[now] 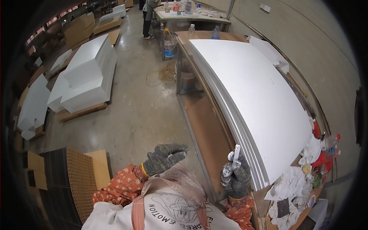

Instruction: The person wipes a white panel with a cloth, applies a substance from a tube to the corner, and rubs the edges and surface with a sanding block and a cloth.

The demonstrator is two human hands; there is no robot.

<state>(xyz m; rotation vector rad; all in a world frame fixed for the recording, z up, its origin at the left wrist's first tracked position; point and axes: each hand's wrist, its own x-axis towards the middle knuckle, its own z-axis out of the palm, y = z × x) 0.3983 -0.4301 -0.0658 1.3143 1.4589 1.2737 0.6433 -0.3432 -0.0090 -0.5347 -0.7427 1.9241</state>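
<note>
My left hand [164, 158], in a dark grey knit glove with a yellow cuff edge, hangs before my body. Its fingers reach to the right, slightly bent and apart, holding nothing visible. Beside the table edge, my right hand [236, 177] wears a matching glove smeared with white paste. Its fingers are closed around a narrow, flat, white-coated stick [237, 152] that points upward; its lower end is hidden in the hand. A stack of large white panels [253, 96] lies on the workbench to the right, close to my right hand but apart from it.
Crumpled white wrapping [289, 184], a dark square pad [283, 207] and red-capped bottles clutter the bench's near right end. Clear bottles [215, 33] stand at its far end. White box-shaped pieces [86, 73] rest on boards at left. A person [148, 17] stands far ahead beside another table.
</note>
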